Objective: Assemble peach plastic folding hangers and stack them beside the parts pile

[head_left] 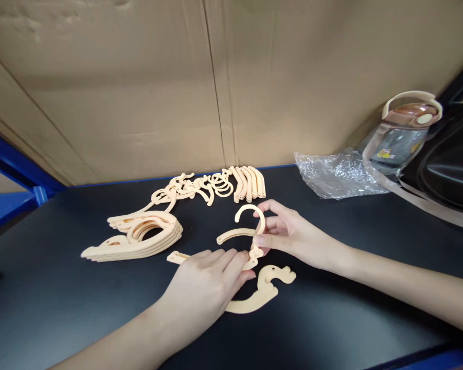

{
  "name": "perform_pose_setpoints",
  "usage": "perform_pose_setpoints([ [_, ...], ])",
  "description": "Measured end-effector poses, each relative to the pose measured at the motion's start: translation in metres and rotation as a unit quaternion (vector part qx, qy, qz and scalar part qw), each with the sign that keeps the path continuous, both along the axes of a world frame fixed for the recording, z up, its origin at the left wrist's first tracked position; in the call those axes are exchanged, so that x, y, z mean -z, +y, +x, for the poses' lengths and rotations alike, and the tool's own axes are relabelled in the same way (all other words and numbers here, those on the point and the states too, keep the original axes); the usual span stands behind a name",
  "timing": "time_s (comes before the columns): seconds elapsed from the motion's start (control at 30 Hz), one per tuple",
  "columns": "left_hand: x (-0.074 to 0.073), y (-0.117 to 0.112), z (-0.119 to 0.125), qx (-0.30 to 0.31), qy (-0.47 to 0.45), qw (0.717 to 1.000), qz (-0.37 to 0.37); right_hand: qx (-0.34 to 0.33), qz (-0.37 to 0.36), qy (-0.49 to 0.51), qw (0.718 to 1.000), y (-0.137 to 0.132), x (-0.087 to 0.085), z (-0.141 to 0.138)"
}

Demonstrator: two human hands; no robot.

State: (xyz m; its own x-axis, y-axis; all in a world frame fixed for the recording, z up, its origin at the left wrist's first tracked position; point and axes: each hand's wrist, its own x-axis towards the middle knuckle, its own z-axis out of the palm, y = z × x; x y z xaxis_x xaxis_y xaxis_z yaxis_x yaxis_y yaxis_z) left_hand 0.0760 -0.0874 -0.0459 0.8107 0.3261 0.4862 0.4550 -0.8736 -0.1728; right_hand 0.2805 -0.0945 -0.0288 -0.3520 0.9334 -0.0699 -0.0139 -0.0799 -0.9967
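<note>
My right hand point(289, 231) pinches a cream plastic hook piece point(247, 221), its curved top standing above the black table point(61, 298). My left hand point(204, 288) lies palm down with curled fingers pressing a flat cream hanger arm point(177, 257) where it meets the hook's base. Just in front of both hands lies another curved cream hanger part point(262, 293). A stack of finished-looking flat hanger pieces point(139, 239) rests to the left.
More cream hooks and arms point(216, 187) lie in a row at the back by a cardboard wall point(177, 92). A crumpled clear bag point(335, 174) and a water bottle point(401, 133) with a strap sit at the right. Blue shelf frame point(11, 169) at left.
</note>
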Motion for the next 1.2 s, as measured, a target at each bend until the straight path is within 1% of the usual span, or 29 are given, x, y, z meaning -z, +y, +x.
perform_pose_setpoints([
  [0.07,0.0000,-0.0008,0.0010,-0.001,-0.005,1.000,0.000,-0.004,0.017,-0.010,1.000,-0.0002,-0.0001,0.0004],
  [0.2,-0.0011,-0.0021,0.0016,-0.011,-0.007,1.000,0.005,-0.009,0.028,-0.012,0.999,0.0004,0.0004,0.0007],
  [0.5,0.0017,-0.0025,-0.0003,-0.029,-0.004,1.000,0.011,0.017,0.090,-0.071,0.993,-0.0040,0.0039,-0.0025],
  [0.6,0.0033,-0.0033,-0.0001,-0.038,-0.003,0.999,0.011,0.027,0.100,-0.086,0.991,-0.0049,0.0048,-0.0034],
  [0.77,0.0015,-0.0028,0.0001,-0.040,-0.003,0.999,0.005,0.038,0.089,-0.086,0.992,-0.0049,0.0074,-0.0047],
  [0.9,-0.0003,-0.0002,0.0007,-0.019,-0.012,1.000,-0.005,0.046,0.063,-0.051,0.996,-0.0040,0.0082,-0.0051],
  [1.0,-0.0005,0.0008,0.0011,-0.021,-0.021,1.000,-0.011,0.043,0.040,-0.024,0.998,-0.0025,0.0072,-0.0036],
  [1.07,-0.0010,0.0013,0.0004,-0.027,-0.029,0.999,-0.029,0.041,0.024,0.000,0.999,-0.0018,0.0062,-0.0022],
  [1.2,-0.0037,0.0030,-0.0036,-0.049,-0.040,0.993,-0.095,0.046,-0.008,0.049,0.998,-0.0023,0.0059,-0.0010],
])
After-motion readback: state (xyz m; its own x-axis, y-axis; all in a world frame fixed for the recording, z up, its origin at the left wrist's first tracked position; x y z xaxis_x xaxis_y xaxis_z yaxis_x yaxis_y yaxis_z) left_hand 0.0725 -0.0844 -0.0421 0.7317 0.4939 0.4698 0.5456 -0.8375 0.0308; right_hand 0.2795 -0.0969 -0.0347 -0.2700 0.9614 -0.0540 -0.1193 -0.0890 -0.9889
